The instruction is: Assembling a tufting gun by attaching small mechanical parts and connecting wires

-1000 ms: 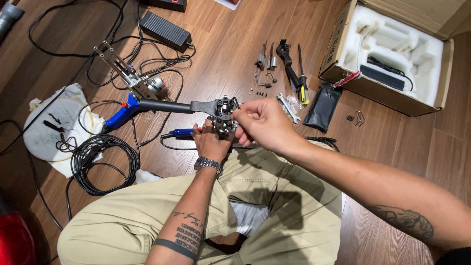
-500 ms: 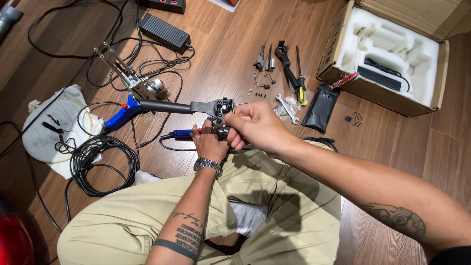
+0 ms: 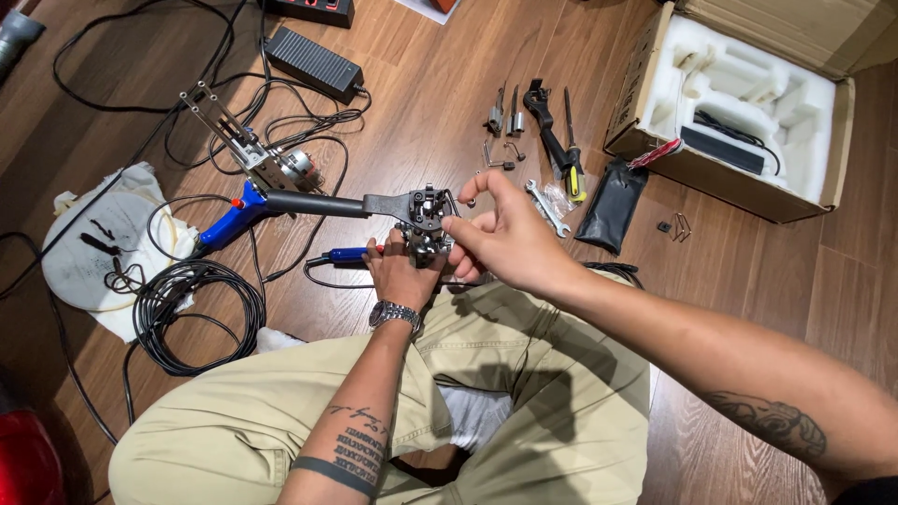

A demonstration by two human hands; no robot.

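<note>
Both hands (image 3: 404,273) (image 3: 505,245) on metal assembly (image 3: 426,217)

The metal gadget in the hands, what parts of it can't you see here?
- Head view: the metal gadget's lower half sits behind the left hand and right hand.
- Its screws are too small to tell apart.
- Whatever the right fingertips pinch is hidden.

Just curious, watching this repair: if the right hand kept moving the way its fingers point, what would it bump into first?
The right hand points leftward at the dark metal mechanism on the long black arm; its fingertips look almost on it, so probably that, though depth is unclear.
</note>
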